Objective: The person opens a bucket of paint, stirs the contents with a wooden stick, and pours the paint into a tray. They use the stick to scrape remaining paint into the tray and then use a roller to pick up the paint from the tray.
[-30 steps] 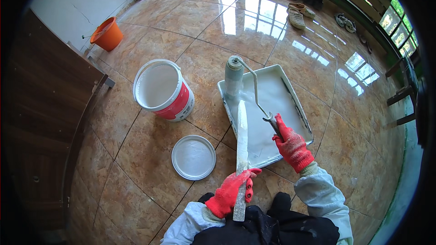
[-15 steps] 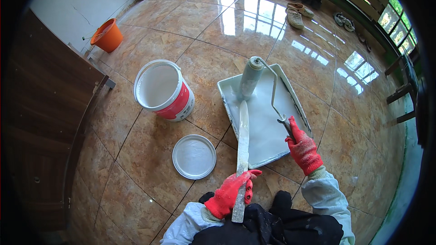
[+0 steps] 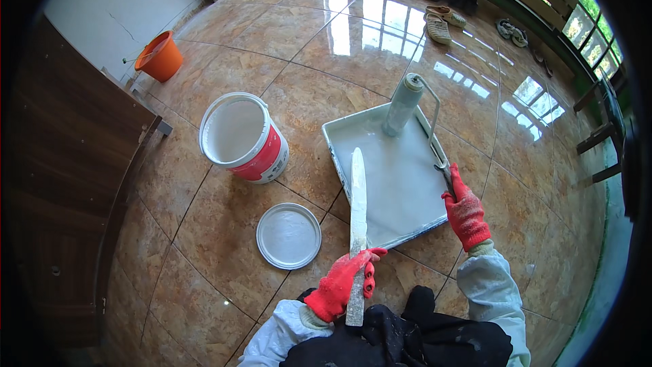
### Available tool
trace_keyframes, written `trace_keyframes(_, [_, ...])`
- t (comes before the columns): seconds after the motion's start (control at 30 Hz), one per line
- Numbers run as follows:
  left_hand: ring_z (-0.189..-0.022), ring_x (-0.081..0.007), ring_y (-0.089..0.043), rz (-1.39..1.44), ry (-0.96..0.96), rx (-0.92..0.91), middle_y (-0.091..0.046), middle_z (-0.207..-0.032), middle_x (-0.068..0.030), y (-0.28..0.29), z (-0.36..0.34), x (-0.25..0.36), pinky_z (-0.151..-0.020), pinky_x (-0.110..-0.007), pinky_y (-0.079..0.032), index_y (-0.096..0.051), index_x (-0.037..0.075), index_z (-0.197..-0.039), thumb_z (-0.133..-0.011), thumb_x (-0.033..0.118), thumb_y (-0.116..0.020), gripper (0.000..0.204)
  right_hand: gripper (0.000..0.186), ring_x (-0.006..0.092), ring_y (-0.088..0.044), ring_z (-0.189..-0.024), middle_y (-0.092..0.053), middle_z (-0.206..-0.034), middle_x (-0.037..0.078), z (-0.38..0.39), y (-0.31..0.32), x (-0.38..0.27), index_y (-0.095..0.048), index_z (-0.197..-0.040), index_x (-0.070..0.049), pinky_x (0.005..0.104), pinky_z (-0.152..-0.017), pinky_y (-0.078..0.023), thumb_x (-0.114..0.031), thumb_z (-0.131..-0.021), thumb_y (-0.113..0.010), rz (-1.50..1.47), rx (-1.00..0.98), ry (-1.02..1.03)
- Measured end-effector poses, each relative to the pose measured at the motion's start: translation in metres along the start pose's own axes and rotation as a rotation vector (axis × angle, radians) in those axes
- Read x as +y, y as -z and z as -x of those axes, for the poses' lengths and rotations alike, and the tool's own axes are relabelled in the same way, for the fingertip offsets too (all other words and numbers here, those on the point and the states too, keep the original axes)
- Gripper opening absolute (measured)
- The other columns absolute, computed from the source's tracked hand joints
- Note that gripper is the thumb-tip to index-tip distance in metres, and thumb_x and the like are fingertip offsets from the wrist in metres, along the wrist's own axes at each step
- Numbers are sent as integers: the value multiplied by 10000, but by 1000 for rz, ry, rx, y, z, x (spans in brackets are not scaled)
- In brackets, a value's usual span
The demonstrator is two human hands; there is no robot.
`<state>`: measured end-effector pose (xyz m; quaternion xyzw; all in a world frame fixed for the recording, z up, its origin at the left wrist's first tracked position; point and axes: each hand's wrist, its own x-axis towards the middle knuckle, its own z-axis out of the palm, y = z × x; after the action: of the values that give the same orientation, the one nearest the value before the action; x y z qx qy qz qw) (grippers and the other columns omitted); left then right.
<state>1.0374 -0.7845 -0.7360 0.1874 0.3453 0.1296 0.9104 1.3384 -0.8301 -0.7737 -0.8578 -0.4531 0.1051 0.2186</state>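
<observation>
My right hand [image 3: 468, 214], in a red glove, is wrapped round the dark handle of a paint roller [image 3: 405, 105]. The roller stands tilted over the far part of a white paint tray [image 3: 333, 156], its lower end in the pale paint. My left hand [image 3: 343, 285], also red-gloved, grips a flat wooden stick [image 3: 358, 197] coated with white paint. The stick's upper part reaches across the tray's left edge. Left of the tray stands a white paint bucket [image 3: 261, 156] with a red band, its top uncovered. A round lid [image 3: 289, 236] lies nearer to me on the tiles.
An orange bucket [image 3: 159, 56] sits by the wall at the far left. A dark wooden cabinet [image 3: 75, 156] fills the left side. Several shoes [image 3: 438, 27] line the far edge, and a dark chair [image 3: 604, 129] stands at right. Glossy brown tiles [image 3: 204, 245] cover the floor.
My right hand has moved slightly right and away from me, carrying the roller right across the tray. The stick in my left hand has shifted slightly left.
</observation>
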Motion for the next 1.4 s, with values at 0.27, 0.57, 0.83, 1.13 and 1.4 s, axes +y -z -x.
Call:
trace_keyframes(0.27, [-562,-90,-507,-8,-8,-8,-507,-743,19,-7,-3,8,-483,-242,-436,-504,-30,-1202,-980,237,-483,348,720,405,-615,-926,-627,-1016,232,-4,-12,-1,-284,-1475,-244,447,-793,-481,-175,-847,-628,-111,-12,-4])
trace_keyframes(0.57, [-556,-86,-499,14,-8,-23,-496,-734,31,-4,-7,9,-483,-249,-431,-508,-17,-1201,-982,245,-483,342,703,329,-638,-899,-627,-1086,230,18,-11,-8,-314,-1468,-174,356,-808,-483,-81,-839,-614,-315,-53,-8])
trace_keyframes(0.83, [-549,-87,-505,-18,-64,-34,-500,-736,30,-6,-6,10,-484,-246,-434,-496,-28,-1209,-986,253,-480,360,667,141,-536,-761,-642,-1009,169,58,5,-9,-331,-1466,-176,293,-770,-473,-62,-858,-580,-393,-127,-176])
trace_keyframes(1.13, [-528,-85,-507,-6,-91,-32,-517,-755,1,-6,-5,10,-470,-246,-447,-521,-25,-1149,-977,254,-494,329,587,59,-429,-509,-493,-650,-32,114,47,-18,-379,-1452,-258,230,-466,-382,-117,-897,-504,-725,-325,-505])
trace_keyframes(1.4, [-534,-69,-462,-49,-68,-54,-483,-701,53,-14,-3,10,-480,-227,-383,-464,-28,-1273,-996,295,-454,425,574,76,-388,-433,-484,-654,-13,156,65,11,-403,-1439,-223,238,-382,-330,-107,-883,-491,-976,-450,-725])
